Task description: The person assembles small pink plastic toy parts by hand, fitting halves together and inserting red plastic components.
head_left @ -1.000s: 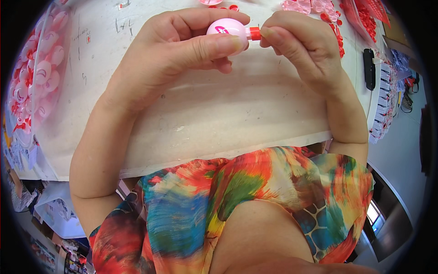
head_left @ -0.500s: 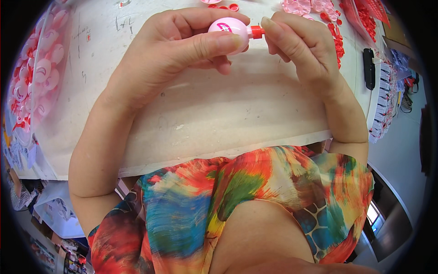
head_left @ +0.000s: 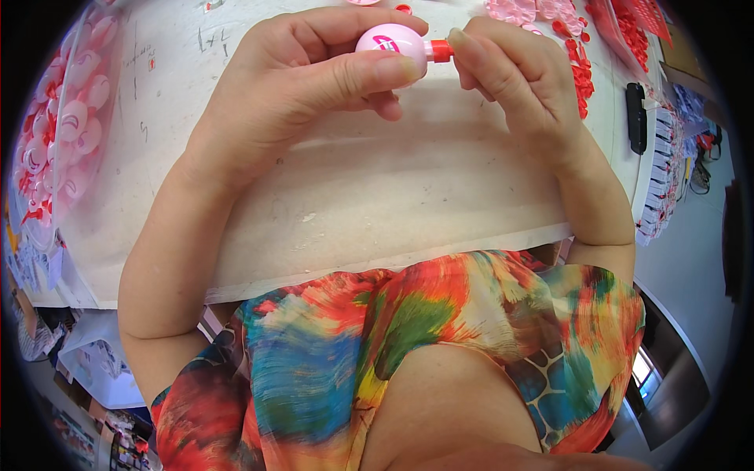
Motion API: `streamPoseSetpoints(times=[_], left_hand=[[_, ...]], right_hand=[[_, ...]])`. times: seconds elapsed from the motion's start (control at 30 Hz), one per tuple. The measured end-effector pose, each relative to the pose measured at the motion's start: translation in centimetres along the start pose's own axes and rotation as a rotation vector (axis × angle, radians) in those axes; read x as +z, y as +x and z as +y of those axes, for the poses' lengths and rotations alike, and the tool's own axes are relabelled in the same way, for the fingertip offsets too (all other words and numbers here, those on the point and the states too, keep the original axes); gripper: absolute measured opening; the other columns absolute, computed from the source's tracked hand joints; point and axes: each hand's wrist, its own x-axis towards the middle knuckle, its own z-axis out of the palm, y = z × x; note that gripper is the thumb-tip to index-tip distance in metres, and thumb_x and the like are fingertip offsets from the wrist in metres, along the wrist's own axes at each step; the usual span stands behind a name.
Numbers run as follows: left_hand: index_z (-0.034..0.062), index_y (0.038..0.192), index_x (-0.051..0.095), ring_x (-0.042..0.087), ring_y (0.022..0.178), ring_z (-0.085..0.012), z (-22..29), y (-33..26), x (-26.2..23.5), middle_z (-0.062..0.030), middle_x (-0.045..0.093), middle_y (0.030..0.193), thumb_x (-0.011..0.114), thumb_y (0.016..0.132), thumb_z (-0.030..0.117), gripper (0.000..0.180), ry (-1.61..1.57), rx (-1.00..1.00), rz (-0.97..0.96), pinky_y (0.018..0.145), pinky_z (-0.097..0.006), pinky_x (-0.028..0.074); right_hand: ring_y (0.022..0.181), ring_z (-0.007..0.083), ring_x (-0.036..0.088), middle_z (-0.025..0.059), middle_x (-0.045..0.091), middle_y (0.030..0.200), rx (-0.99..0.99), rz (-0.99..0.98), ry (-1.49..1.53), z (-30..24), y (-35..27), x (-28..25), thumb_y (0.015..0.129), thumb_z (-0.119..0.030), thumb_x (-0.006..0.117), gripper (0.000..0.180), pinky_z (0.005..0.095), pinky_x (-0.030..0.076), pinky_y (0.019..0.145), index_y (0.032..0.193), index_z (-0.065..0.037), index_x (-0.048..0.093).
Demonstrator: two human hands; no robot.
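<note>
My left hand [head_left: 290, 90] is closed around a small round pink bottle [head_left: 406, 43] with a darker pink print on its side. The thumb presses the near side and the fingers curl behind it. A short red cap [head_left: 441, 51] sticks out from the bottle's right end. My right hand [head_left: 530, 82] pinches the outer end of this cap between thumb and bent forefinger. Its remaining fingers are folded in. Both hands are above the far part of the white table [head_left: 377, 188].
A clear bin [head_left: 75, 129] of pink round bottles and red pieces stands at the left. Small red parts [head_left: 580, 78] and pale pink pieces [head_left: 514, 11] lie at the far right, near a red basket [head_left: 628, 35]. A black tool [head_left: 635, 118] rests at the right edge.
The bottle and my left hand have shifted slightly up and left, and the print has turned a little. Fewer red rings show behind my left hand. My right hand keeps its pinch.
</note>
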Motion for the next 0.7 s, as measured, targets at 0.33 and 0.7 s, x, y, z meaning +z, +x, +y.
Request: streamPoseSetpoints(times=[0.33,0.7], left_hand=[[-0.0011,0.11,0.052,0.059,0.071,-0.0125,0.1,0.0,-0.2,-0.0121,0.061,0.089,0.06,0.077,0.018,0.039,0.073,0.022,-0.041,0.065,-0.025,0.049],[0.0001,0.116,0.048,0.053,0.089,-0.0084,1.8,-0.1,-1.9,-0.0064,0.056,0.104,0.058,0.077,0.002,0.04,0.39,0.218,0.024,0.077,-0.022,0.045]], right_hand=[[0.052,0.0116,0.045,0.0045,0.049,0.061,-0.21,-0.009,-0.059,0.7,-0.1,0.5,0.088,-0.011,0.044,0.019,0.023,0.035,0.048,0.078,0.002,0.055],[0.061,0.0171,0.048,0.0092,0.051,0.071,-0.092,0.096,-0.03,-0.7,1.1,0.5,0.084,-0.016,0.048,0.018,0.0262,0.039,0.056,0.086,0.0,0.054]])
